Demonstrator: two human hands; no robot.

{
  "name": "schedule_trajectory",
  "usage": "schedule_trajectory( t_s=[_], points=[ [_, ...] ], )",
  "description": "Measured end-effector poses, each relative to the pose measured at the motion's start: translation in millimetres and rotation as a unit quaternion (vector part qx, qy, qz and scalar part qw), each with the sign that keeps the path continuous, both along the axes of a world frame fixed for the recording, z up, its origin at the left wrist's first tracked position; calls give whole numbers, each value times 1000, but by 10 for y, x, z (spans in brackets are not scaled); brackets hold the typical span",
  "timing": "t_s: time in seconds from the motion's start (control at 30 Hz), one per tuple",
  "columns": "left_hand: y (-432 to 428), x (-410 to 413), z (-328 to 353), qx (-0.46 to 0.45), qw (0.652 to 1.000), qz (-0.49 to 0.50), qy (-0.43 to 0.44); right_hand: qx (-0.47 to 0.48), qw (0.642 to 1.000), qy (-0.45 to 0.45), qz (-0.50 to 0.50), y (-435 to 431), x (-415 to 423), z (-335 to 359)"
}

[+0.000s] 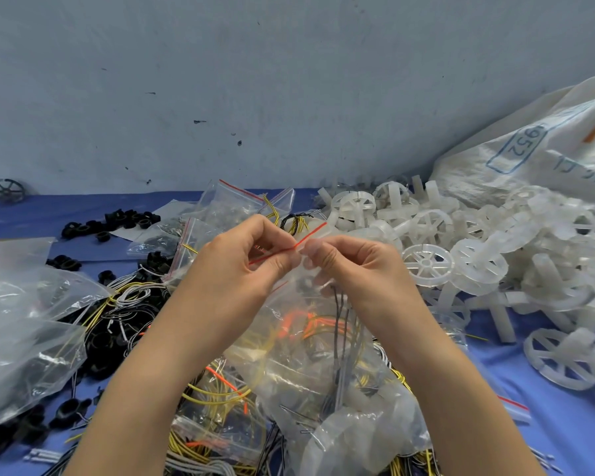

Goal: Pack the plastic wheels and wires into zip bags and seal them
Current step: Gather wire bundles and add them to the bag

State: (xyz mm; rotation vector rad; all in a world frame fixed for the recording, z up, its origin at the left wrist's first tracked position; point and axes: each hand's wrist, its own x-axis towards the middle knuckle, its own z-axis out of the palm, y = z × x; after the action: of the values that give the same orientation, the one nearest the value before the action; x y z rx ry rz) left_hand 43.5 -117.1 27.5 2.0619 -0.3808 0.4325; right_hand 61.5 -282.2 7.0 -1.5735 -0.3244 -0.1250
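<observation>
2 hands at centre: left hand (241, 266) and right hand (354, 266) each pinch red zip strip (303, 242) of clear zip bag (289, 359), fingertips nearly meeting. Bag hangs below, holding grey, yellow, orange wires (340, 338) plus translucent wheel (340, 438) at bottom. Loose white wheels (426, 262) heaped right on blue table (547, 424). Smaller bags (227, 204) behind hands hold wires. Large clear bag (24, 338) left holds black parts.

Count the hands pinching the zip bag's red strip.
2. The left hand pinches the red strip of the zip bag near its middle. The right hand pinches it just beside, fingertips nearly meeting. No other hand shows.
</observation>
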Motion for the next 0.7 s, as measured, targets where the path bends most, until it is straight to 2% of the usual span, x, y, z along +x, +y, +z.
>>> schedule_trajectory(
  t_s=[0.17, 0.4, 0.53, 0.7],
  points=[
    [178, 5, 4, 55, 998, 21, 20, 51, 998, 5, -48, -80, 5, 32],
    [214, -2, 15, 81, 996, 35, 9, 50, 998, 45, -7, -97, -1, 36],
    [210, 5, 16, 84, 996, 31, 14, 13, 998, 62, 7, -84, -8, 28],
    [229, -3, 18, 85, 996, 21, 27, 13, 999, 52, -2, -70, -9, 29]
  ],
)
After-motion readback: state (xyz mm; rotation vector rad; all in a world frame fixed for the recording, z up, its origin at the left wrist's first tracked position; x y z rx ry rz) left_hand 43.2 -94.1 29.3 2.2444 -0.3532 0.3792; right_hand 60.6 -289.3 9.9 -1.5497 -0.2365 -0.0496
